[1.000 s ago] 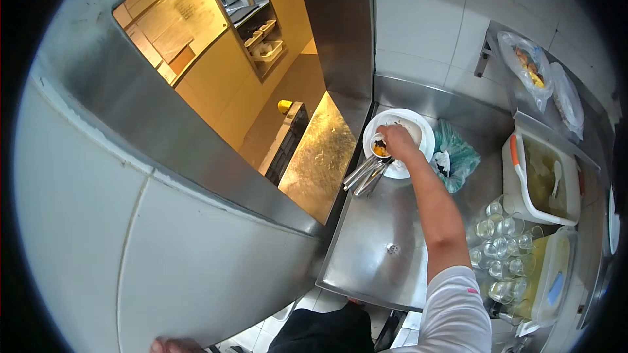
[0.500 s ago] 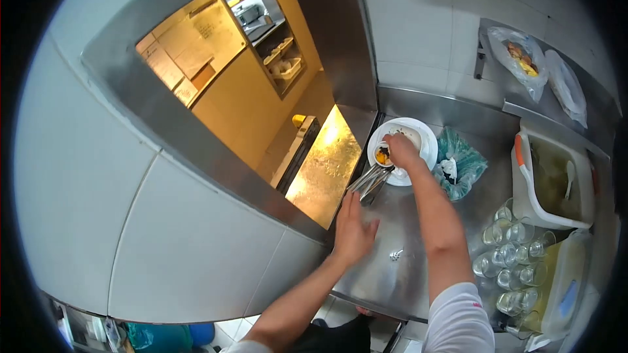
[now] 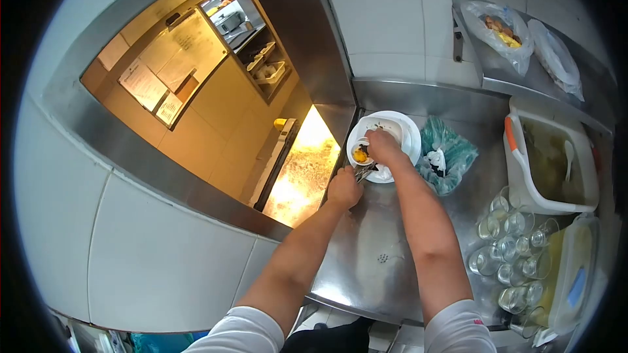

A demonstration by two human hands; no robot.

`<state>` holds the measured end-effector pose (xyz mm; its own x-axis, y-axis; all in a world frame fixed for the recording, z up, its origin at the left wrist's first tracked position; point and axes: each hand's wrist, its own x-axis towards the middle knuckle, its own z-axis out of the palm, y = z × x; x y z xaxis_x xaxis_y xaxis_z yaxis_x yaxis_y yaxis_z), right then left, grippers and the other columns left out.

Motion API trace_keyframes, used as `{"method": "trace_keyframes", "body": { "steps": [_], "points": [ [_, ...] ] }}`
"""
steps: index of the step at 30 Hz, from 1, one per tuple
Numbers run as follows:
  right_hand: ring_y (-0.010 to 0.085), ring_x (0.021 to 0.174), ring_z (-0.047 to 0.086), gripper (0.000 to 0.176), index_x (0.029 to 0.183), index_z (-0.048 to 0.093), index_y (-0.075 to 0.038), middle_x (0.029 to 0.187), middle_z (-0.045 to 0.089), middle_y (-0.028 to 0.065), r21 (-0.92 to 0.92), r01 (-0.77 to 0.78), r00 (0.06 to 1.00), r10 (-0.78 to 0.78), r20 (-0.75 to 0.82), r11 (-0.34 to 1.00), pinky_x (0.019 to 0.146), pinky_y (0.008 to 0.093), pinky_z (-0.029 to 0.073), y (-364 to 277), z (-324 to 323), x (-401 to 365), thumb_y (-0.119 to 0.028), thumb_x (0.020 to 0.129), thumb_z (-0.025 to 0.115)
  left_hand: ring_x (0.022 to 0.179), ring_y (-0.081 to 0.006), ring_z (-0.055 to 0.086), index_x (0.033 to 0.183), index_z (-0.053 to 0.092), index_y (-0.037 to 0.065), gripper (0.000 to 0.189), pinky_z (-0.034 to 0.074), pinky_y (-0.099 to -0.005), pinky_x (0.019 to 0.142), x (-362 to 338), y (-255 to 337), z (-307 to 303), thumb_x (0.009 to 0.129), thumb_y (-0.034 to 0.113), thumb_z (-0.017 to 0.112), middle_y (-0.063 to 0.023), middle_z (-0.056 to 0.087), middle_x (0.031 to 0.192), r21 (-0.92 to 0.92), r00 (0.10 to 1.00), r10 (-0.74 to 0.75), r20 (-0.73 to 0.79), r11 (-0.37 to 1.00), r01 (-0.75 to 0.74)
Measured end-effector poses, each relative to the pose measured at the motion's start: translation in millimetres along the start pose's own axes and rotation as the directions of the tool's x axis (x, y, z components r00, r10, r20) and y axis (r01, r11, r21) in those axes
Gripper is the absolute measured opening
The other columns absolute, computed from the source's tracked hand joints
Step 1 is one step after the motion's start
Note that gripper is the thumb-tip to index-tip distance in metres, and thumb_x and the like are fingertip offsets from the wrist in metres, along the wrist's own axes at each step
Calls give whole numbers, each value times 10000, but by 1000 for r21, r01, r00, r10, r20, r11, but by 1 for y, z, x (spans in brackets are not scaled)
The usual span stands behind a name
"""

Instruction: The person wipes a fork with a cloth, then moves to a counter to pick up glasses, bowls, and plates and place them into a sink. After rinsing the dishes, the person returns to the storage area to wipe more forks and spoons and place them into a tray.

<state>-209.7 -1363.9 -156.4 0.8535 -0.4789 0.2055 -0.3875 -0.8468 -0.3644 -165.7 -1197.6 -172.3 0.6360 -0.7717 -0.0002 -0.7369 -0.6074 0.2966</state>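
A steel counter (image 3: 356,242), with a cluster of drain holes (image 3: 383,259) in its surface, carried white plates (image 3: 413,136) near its far left corner. Just right of them lay a green bag (image 3: 454,153). On the right side stood a white tub (image 3: 518,173) with orange on its handle, a group of glasses (image 3: 509,250) and, beside those, a container (image 3: 575,281). On the steel wall shelf (image 3: 500,78) lay two clear bags (image 3: 556,59), side by side.
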Motion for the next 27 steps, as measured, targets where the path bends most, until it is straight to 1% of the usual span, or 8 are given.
{"method": "trace_keyframes", "body": {
  "steps": [3,5,13,15,16,18,23,27],
  "points": [
    [336,958,615,261,1001,637,-20,987,642,202,148,-66,998,66,7,987,854,414,481,4,-12,-3,-80,749,600,974,-361,611,1067,503,-7,388,492,-435,835,-4,18,-32,753,165,653,-215,582,1054,58,997,47,60,997,-51],
    [339,972,610,279,996,633,-4,987,643,218,242,-116,993,105,58,963,865,408,475,9,-16,-1,-93,732,618,964,-365,622,1104,500,-39,337,497,-443,821,0,29,-49,817,134,538,-226,636,1004,115,974,41,224,991,-68],
    [359,940,617,294,990,631,-21,973,647,220,395,-120,990,139,-20,911,839,403,482,7,-31,-5,-119,713,630,966,-349,636,1107,514,-34,303,507,-430,827,-2,44,-71,849,119,472,-234,635,1042,164,972,-4,237,986,-36],
    [366,938,614,299,992,626,-13,967,647,215,513,-191,971,237,-24,837,826,406,480,5,-40,-5,-128,716,631,967,-347,637,1111,521,-34,305,508,-426,828,0,45,-79,856,122,466,-232,635,1047,166,974,2,226,985,-41],
    [326,878,626,301,1008,610,7,922,645,205,537,-184,964,258,-66,823,783,378,477,6,-43,-4,-120,735,591,967,-348,637,1115,528,-36,310,509,-424,827,1,48,-84,861,130,464,-230,635,1050,187,976,-11,218,982,-30],
    [340,889,623,303,1003,615,5,931,645,210,586,-160,955,275,-113,794,791,384,476,11,-54,-4,-129,731,602,968,-348,638,1118,535,-39,316,510,-422,826,-1,52,-95,866,137,462,-229,635,1053,202,979,-23,204,979,-19],
    [302,854,622,288,970,619,21,901,646,195,732,-104,922,340,-183,674,782,360,469,4,-89,-16,-148,738,600,961,-350,638,1119,547,-31,316,512,-435,806,-24,59,-115,869,142,459,-227,635,1049,136,977,-30,210,991,2],
    [296,808,624,275,944,617,31,881,644,203,814,-154,889,437,-133,561,741,375,472,13,-103,-51,-156,745,587,957,-362,629,1075,577,-20,306,501,-451,803,-55,48,-108,848,175,511,-238,631,1040,22,977,10,212,1000,-15]
  ]
}}
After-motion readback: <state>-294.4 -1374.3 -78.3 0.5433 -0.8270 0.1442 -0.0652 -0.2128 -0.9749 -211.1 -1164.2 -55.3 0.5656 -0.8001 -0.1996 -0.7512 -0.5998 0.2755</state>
